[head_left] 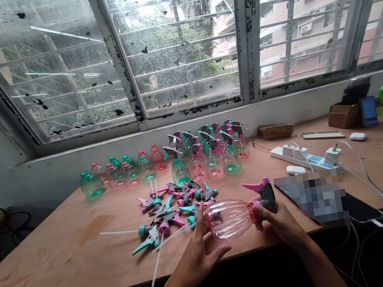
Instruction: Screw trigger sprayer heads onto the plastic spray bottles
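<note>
A clear pink spray bottle (230, 221) lies sideways in the air above the table's front edge, its base to the left. My left hand (200, 251) holds it around the base end, thumb below and fingers behind. At the neck, my right hand (281, 222) grips the collar of a black and pink trigger sprayer (267, 194); whether it is fully screwed on cannot be seen. Just beyond my left hand is a pile of loose trigger sprayers (164, 228), pink, teal and black, with white dip tubes.
Several bottles with sprayers (232, 158) stand at the back of the wooden table (57, 246). Open-necked pink and green bottles (92, 185) stand to their left. On the right are a power strip (303, 159) with cables, a partly blurred tablet (361, 206) and a cardboard box (342, 114).
</note>
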Motion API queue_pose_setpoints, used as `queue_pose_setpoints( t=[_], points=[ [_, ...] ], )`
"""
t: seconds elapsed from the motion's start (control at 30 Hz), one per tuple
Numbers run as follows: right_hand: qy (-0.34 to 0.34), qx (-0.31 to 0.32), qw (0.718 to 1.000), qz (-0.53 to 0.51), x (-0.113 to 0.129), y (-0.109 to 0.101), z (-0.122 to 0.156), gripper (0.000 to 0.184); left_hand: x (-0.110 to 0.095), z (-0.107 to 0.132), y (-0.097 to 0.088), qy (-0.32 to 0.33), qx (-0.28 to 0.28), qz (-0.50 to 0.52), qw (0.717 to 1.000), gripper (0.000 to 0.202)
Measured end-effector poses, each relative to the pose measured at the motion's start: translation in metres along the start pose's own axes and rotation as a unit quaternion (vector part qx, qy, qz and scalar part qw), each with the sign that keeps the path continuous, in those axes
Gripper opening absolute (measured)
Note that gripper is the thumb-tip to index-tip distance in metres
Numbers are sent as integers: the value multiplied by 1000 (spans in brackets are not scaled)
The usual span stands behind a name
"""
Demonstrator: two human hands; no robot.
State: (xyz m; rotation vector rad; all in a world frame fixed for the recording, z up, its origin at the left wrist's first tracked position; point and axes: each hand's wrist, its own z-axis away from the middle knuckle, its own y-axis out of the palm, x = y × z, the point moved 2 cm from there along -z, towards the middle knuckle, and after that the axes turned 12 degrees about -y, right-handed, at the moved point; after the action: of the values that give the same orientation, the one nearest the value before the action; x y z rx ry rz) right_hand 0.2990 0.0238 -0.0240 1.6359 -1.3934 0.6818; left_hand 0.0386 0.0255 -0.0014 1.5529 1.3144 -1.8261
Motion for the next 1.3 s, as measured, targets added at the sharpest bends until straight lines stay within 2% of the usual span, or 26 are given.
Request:
queue_pose_setpoints(
  t=[0.1, 0.37, 0.53, 0.7, 0.9, 1.03, 1.17, 1.3],
  points=[
    [1, 2, 1000, -1, 0, -1, 1, 35, -1, 1, 0, -8, 8, 14, 1000, 113],
    [5, 5, 1000, 5, 4, 1, 0, 36, 1, -2, 1, 5, -7, -13, 1000, 98],
    [7, 4, 1000, -1, 4, 1, 0, 37, -3, 0, 0, -2, -6, -3, 1000, 113],
    [0, 6, 1000, 4, 4, 1, 1, 35, -5, 1, -2, -13, 12, 13, 1000, 100],
    [-1, -1, 1000, 1, -1, 0, -1, 34, -4, 0, 0, -7, -14, -36, 999, 105],
    [-2, 14, 1000, 7, 0, 0, -1, 35, -7, 1, 0, -3, 4, -12, 1000, 112],
    [2, 19, 1000, 9, 2, 1, -1, 34, -6, 2, -2, -24, -2, -32, 999, 102],
    [5, 2, 1000, 7, 3, 1, -1, 36, -3, -1, -2, 0, -11, -38, 999, 100]
  ],
)
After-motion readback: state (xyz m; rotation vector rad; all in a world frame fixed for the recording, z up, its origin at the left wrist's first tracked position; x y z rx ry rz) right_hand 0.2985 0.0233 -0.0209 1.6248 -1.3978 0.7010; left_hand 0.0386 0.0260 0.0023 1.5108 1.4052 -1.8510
